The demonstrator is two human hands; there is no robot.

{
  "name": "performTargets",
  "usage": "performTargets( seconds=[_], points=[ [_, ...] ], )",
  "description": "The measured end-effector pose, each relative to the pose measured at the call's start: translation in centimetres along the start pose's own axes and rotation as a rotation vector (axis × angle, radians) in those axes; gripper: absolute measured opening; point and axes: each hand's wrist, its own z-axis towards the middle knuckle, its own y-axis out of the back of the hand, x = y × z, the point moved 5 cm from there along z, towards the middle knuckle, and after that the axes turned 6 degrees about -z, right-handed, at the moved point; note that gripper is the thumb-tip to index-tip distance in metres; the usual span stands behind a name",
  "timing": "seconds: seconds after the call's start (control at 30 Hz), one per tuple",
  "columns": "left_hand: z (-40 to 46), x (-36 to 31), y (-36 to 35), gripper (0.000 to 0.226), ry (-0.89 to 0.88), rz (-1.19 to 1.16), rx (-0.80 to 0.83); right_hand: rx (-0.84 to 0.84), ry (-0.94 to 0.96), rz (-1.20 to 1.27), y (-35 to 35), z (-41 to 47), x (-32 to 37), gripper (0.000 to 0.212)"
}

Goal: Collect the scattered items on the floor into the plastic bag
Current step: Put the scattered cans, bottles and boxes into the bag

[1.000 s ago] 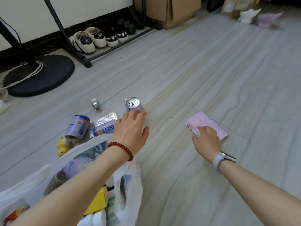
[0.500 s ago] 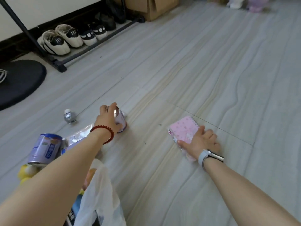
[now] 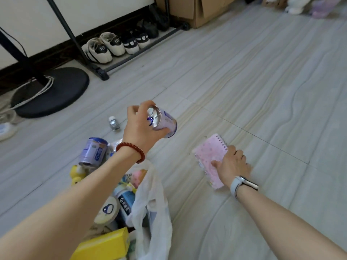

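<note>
My left hand (image 3: 142, 128) grips a pale purple drink can (image 3: 165, 121), lifted off the floor and tilted, above the mouth of the white plastic bag (image 3: 154, 212). The bag lies open at the bottom centre with several items inside, among them a yellow box (image 3: 105, 244) and a blue-labelled bottle (image 3: 124, 201). My right hand (image 3: 232, 164) holds the edge of a pink spiral notebook (image 3: 208, 156), raised off the floor at one side. On the floor to the left lie a second can (image 3: 93, 152), a small glass bottle (image 3: 114, 123) and a yellow toy (image 3: 76, 174).
A black round stand base (image 3: 54, 91) with white cables sits at the left. A shoe rack with several shoes (image 3: 112, 45) runs along the wall. Cardboard boxes (image 3: 197, 10) stand at the back. A white power strip (image 3: 5, 130) lies at the far left.
My left hand has closed round the can and lifted it from the floor toward the bag. My right hand has got hold of the notebook and tilted it up.
</note>
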Motion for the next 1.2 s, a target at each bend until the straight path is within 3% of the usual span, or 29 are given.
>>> performTargets(
  seconds=[0.1, 0.27, 0.4, 0.57, 0.8, 0.9, 1.03, 1.13, 1.2],
  points=[
    [-3.8, -1.1, 4.3, 0.064, -0.047, -0.009, -0.058, 0.028, 0.058, 0.232, 1.6, -1.6, 1.4, 0.049],
    [-10.6, -0.8, 11.3, 0.067, -0.043, -0.013, -0.067, -0.030, 0.113, 0.773, 5.5, -5.8, 4.3, 0.041],
    [-14.8, 1.5, 13.8, 0.065, 0.091, -0.037, 0.022, -0.021, 0.247, 0.929, 8.4, -9.6, 7.8, 0.034],
    [-18.5, 3.8, 14.1, 0.073, 0.184, -0.001, 0.074, 0.025, 0.396, 0.933, 10.2, -13.6, 9.8, 0.034],
    [-17.8, 2.6, 11.3, 0.063, 0.131, 0.049, 0.106, 0.041, 0.276, 1.010, 10.7, -13.2, 8.1, 0.027],
    [-17.2, 2.0, 9.3, 0.065, 0.150, 0.038, 0.191, 0.065, 0.261, 0.987, 10.4, -12.8, 6.9, 0.019],
    [-17.0, 2.7, 7.2, 0.060, -0.010, 0.705, 0.198, 0.123, 0.302, 0.904, 9.5, -12.9, 6.2, 0.017],
    [-16.7, 3.2, 7.5, 0.056, -0.021, 0.828, 0.119, 0.170, 0.328, 0.789, 8.4, -13.4, 6.4, 0.022],
    [-16.7, 2.7, 8.0, 0.052, -0.121, 0.873, 0.041, 0.215, 0.345, 0.710, 7.5, -13.9, 6.7, 0.025]
  ],
)
